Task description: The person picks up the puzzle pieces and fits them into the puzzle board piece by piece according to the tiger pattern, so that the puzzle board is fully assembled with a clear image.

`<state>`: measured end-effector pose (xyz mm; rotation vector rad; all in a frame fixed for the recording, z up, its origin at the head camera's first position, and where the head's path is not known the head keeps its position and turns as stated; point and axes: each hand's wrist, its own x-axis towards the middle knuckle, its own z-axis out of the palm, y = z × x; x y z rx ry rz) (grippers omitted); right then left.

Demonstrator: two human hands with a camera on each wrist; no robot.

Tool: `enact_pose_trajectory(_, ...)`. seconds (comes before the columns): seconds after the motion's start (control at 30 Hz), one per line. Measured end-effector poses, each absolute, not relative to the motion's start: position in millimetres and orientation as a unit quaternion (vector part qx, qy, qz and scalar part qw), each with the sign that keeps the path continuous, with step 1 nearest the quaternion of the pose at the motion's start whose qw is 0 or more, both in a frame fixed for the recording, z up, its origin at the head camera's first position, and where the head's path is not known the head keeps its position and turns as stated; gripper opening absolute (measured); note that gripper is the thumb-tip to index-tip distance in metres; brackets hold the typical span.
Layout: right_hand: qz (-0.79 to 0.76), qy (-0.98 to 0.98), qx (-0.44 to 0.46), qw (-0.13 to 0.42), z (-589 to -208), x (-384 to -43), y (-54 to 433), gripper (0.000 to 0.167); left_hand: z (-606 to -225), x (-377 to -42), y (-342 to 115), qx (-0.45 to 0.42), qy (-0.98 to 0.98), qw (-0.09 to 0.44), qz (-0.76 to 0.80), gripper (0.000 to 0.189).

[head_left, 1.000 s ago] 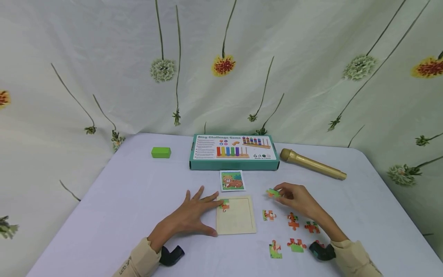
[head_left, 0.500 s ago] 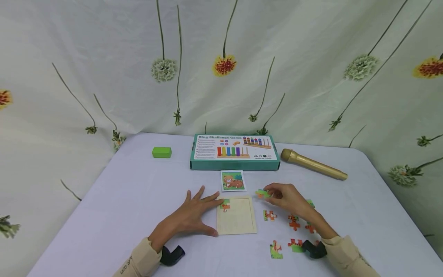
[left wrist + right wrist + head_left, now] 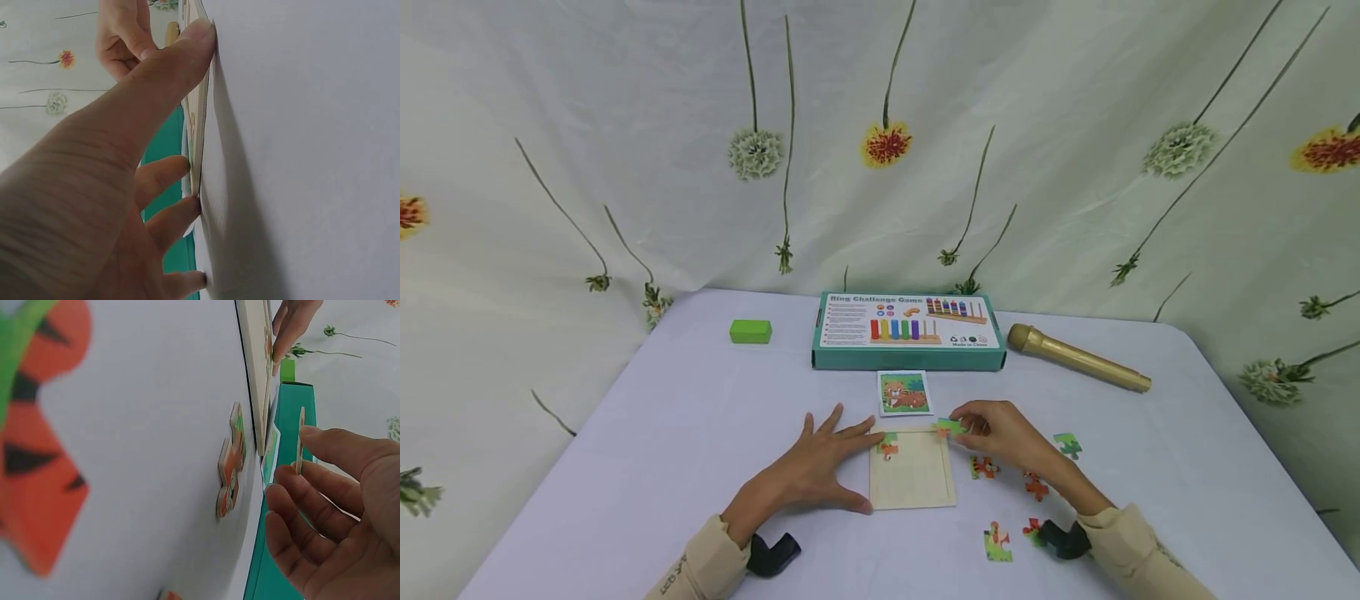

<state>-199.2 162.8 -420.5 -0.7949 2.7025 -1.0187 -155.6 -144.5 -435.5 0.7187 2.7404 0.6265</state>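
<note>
A pale wooden puzzle tray (image 3: 913, 483) lies on the table, with one orange-and-green jigsaw piece (image 3: 887, 446) in its upper left corner. My left hand (image 3: 814, 467) is spread at the tray's left side, thumb against the lower corner and a fingertip near the placed piece. Between thumb and fingertips, my right hand (image 3: 1006, 435) pinches a green-and-orange jigsaw piece (image 3: 950, 426) over the tray's upper right corner. In the right wrist view that held piece (image 3: 300, 440) stands edge-on, off the table. Just behind the tray lies a picture card (image 3: 904, 393) of a tiger.
Several loose jigsaw pieces, such as a green one (image 3: 1067, 445) and an orange one (image 3: 997, 542), lie right of the tray, some partly under the right forearm. A teal game box (image 3: 910, 358), a gold microphone (image 3: 1078, 358) and a green block (image 3: 750, 332) stand farther back.
My right hand has carried the pinched piece leftward, from the table beside the tray to above its upper right corner. The left hand has stayed in place.
</note>
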Motion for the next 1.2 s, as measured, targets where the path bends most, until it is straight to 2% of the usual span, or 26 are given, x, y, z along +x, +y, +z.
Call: enact_pose_trajectory(1.2,-0.303,0.896,-0.315,0.085,-419,-194,127,0.026,-437,-157,-146,0.254,0.937,0.114,0.212,0.094)
